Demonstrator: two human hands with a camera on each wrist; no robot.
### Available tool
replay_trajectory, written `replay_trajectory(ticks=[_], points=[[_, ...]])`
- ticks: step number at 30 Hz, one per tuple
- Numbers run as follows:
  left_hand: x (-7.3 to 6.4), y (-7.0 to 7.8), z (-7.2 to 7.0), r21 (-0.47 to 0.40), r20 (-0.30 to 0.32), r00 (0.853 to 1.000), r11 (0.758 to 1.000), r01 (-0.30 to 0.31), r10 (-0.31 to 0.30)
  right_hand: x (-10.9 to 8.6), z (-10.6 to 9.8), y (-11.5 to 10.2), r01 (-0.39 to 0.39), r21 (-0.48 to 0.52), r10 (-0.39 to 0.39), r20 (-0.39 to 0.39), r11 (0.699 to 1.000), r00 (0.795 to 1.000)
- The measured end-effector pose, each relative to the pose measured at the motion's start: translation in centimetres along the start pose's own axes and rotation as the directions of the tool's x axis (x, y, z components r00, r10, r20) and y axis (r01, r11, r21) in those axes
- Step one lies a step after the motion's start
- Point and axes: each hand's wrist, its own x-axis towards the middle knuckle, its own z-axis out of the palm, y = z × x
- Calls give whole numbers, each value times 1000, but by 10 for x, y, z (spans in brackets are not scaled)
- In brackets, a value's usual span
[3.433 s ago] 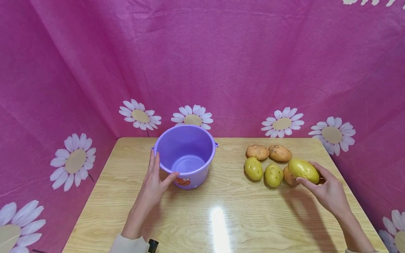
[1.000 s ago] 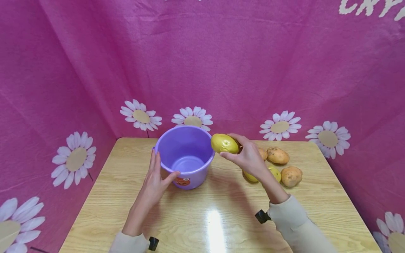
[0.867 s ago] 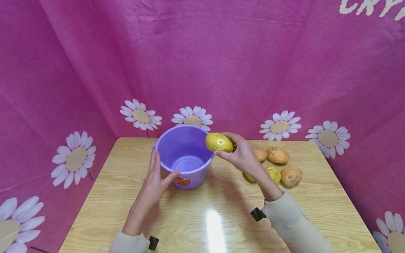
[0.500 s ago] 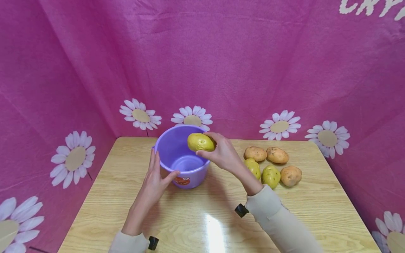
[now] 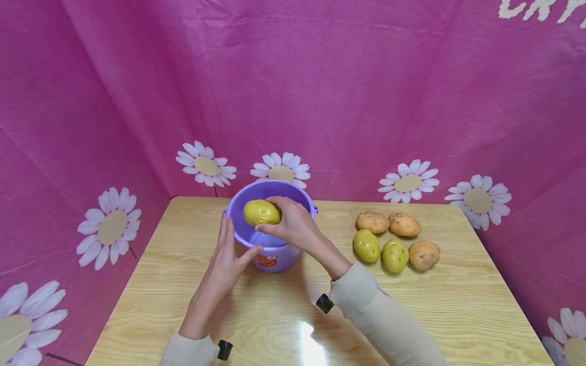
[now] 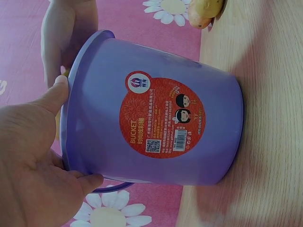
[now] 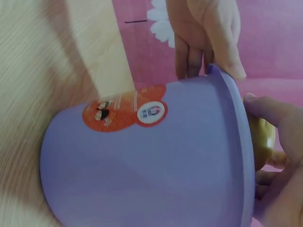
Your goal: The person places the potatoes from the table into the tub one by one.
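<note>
A purple plastic bucket [image 5: 286,258] with a red label [image 6: 161,113] stands upright on the table. My left hand [image 5: 225,267] grips its left side, with the thumb on the front rim and the fingers along the outer wall. Over the bucket's mouth, my right hand [image 5: 296,224] holds a glossy yellow potato [image 5: 260,212] between thumb and fingers. In the right wrist view the potato [image 7: 260,135] shows right at the rim, partly hidden by the bucket wall. Most of the bucket's inside lies behind the potato and right hand.
Right of the bucket, two yellow potatoes [image 5: 366,246] and three brown potatoes [image 5: 405,224] lie grouped on the wooden table [image 5: 256,320]. A pink cloth [image 5: 348,101] with printed white daisies rises behind the table's back edge and along both sides.
My right hand has lifted the yellow potato from the group on the right and carried it left to over the bucket's mouth. My left hand has stayed on the bucket.
</note>
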Motion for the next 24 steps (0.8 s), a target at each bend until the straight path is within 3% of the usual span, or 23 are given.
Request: replay_trajectory(ticks=[9, 18, 24], points=[[1, -1, 1, -10, -13, 1000, 1000, -3, 2, 3, 15, -10, -43, -88, 48, 59, 995, 997], [0, 0, 2, 9, -31, 999, 999, -32, 33, 0, 20, -9, -35, -58, 39, 62, 998, 997], [0, 1, -1, 28, -7, 1000, 999, -20, 20, -1, 22, -7, -40, -40, 43, 87, 998, 995]])
